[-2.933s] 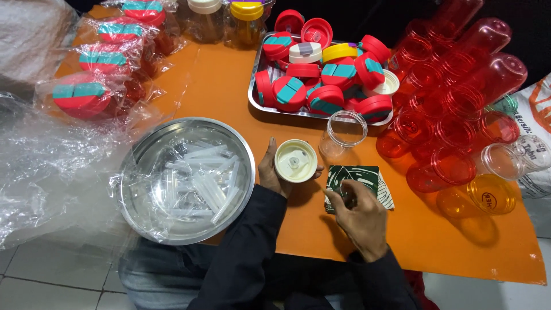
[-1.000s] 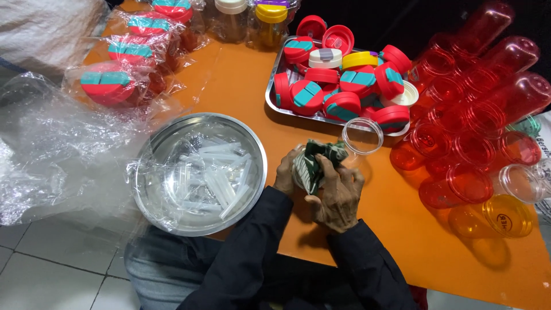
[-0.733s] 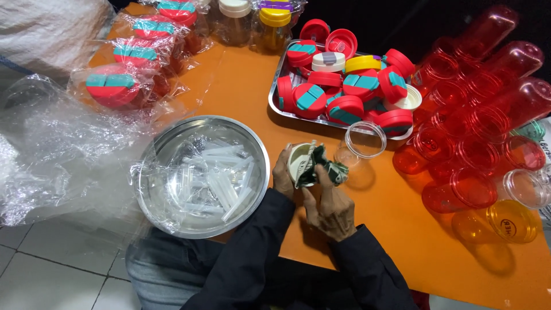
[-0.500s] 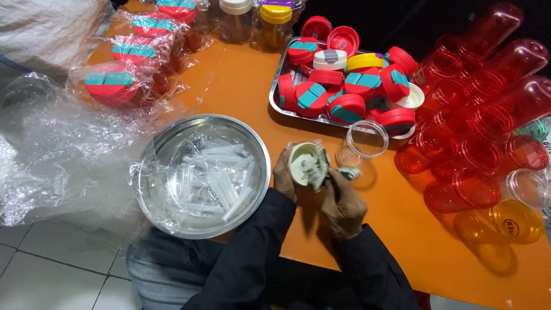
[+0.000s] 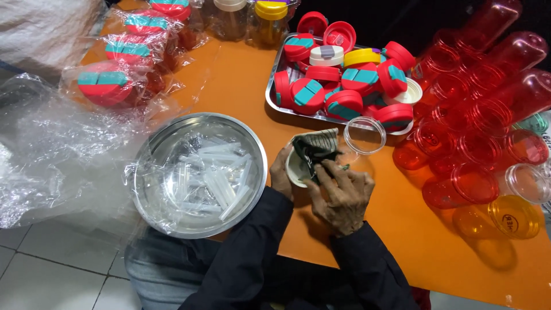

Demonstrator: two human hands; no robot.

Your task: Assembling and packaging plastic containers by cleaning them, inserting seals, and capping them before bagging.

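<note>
Head view: looks down on an orange worktop (image 5: 241, 86) where a person in dark sleeves works a piece of green and white paper into a small cup.
Left hand (image 5: 281, 172): curled round the near left side of the small white cup (image 5: 295, 167), fingers closed on its wall, steadying it just off the rim of the steel bowl.
Right hand (image 5: 343, 195): fingers bent and pinched down on the folded green and white paper (image 5: 314, 150), pressing it into the mouth of the cup; how tightly the fingertips close I cannot tell.
Where the paper is: partly inside the cup, partly standing crumpled above its rim, between both hands.
How the paper should handle: light, thin and soft, I judge; it creases readily and would spring back a little, so it wants pushing at the folded middle, not at the loose edge.
How the cup should handle: small, light and probably thin-walled plastic; likely to tip or slide on the smooth worktop unless held by its side.
Steel bowl (image 5: 201, 172): just left of the hands, holding clear plastic tubes under a plastic film.
Clear round lid (image 5: 364, 135): lying flat just beyond the right hand.
Metal tray (image 5: 272, 100): further back, heaped with red and teal caps.
Red jars (image 5: 488, 109): lying stacked at the right, well apart from the hands.
</note>
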